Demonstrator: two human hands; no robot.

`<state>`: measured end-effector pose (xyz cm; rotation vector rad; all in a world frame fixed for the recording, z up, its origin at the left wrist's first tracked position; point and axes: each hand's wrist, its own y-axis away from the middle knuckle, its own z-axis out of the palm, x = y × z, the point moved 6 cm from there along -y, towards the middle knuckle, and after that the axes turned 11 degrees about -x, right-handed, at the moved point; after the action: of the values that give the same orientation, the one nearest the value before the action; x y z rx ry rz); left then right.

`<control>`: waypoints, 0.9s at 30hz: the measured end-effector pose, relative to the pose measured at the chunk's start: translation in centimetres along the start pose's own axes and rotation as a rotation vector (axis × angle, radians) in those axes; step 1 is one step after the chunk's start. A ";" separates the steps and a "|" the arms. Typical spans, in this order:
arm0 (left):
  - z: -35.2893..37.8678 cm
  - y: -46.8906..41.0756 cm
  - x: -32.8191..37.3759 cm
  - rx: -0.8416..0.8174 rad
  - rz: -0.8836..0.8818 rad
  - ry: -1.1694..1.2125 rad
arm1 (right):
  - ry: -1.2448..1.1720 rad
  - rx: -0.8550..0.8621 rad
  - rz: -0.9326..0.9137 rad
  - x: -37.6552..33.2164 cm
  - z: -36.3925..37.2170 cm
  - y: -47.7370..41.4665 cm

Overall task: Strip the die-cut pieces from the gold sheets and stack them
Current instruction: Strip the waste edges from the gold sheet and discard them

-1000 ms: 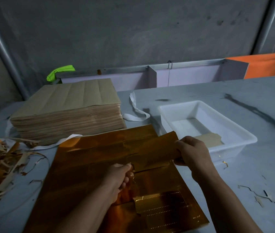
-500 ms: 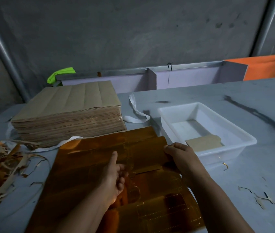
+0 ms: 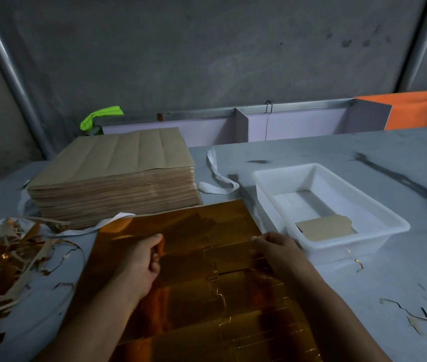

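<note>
A shiny gold sheet (image 3: 188,296) with die-cut outlines lies flat on the grey table in front of me. Across its upper middle runs a partly freed gold piece (image 3: 222,257). My left hand (image 3: 139,259) sits at the piece's left end, fingers curled and pinching the gold foil there. At the piece's right end my right hand (image 3: 277,253) pinches the edge with its fingertips. One stripped piece (image 3: 324,228), brown side up, lies in the white tray (image 3: 379,218) to the right.
A tall stack of brown-backed sheets (image 3: 115,178) stands behind the gold sheet on the left. Gold and brown scrap strips (image 3: 3,259) are heaped at the left edge, and smaller scraps (image 3: 416,317) lie at the right. A white strap (image 3: 217,178) loops between stack and tray.
The gold flap my right hand held raised now lies flat. My left hand moved left and up the sheet, from a pointing finger to curled fingers. My right hand drew back slightly.
</note>
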<state>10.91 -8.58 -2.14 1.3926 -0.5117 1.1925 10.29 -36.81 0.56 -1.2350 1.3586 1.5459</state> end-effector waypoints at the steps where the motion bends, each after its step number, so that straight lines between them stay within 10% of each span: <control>1: -1.1 -0.5 0.4 0.038 0.005 -0.016 | 0.018 0.013 0.006 0.2 -0.4 -0.1; 9: -6.1 -3.0 1.8 0.161 0.004 -0.306 | 0.115 0.088 0.007 0.9 -1.9 -0.7; 18: -3.4 -1.2 5.0 0.435 0.279 -1.275 | 0.609 0.147 -0.064 0.3 -1.7 -1.1; 22: 3.1 0.8 2.5 0.165 0.641 -1.377 | 0.862 0.077 -0.145 -0.3 0.5 -2.0; 27: 7.0 0.9 -4.0 -0.204 0.572 -1.394 | 1.157 -0.098 -0.157 0.4 3.3 -4.2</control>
<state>11.12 -16.49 -3.80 1.7947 -2.0263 0.3446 13.46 -32.88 -1.04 -2.4051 1.7630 0.7248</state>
